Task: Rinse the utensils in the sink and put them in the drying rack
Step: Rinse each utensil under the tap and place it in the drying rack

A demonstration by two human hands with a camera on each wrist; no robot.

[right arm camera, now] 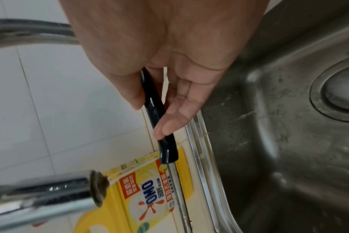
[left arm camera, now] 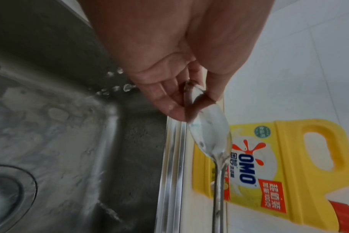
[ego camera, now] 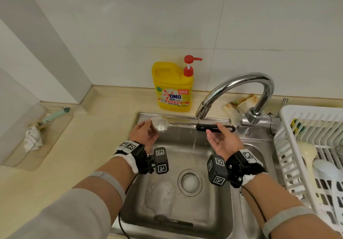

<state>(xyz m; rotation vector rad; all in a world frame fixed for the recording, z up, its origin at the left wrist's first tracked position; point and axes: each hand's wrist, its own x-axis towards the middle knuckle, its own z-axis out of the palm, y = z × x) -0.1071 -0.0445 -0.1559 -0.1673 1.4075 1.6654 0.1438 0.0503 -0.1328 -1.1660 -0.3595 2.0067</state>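
A steel spoon with a black handle is held level over the sink, just under the faucet spout. A thin stream of water falls past the near end of the handle. My left hand pinches the wet spoon bowl between thumb and fingers. Thumb and fingers of my right hand pinch the black handle. Another dark-handled utensil lies in foam at the sink's near wall. The white drying rack stands to the right.
A yellow dish soap bottle with a red pump stands behind the sink. A stained cloth lies behind the faucet. The rack holds a pale ladle and other white ware. A brush and rag sit in a clear tray at left.
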